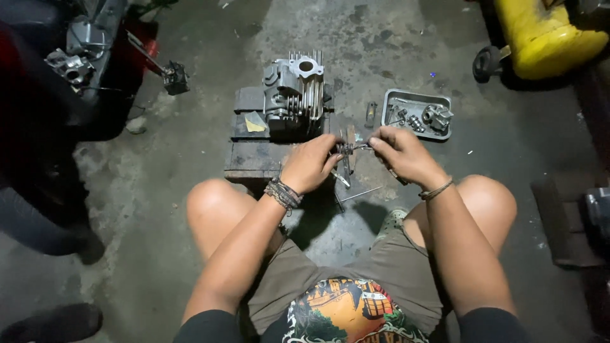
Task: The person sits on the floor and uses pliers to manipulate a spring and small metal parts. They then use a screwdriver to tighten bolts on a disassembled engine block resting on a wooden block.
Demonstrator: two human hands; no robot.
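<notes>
A small metal coil spring (344, 149), dark grey and oily, is held level between two hands; it hangs above the wooden block's (254, 160) right edge.

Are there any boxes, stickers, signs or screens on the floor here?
No boxes, signs or screens show.
Yellow paper scrap: lies on the dark block beside the finned engine cylinder head; small, torn, nothing readable.
Grey metal tray: right of it, rectangular, holds small parts.
</notes>
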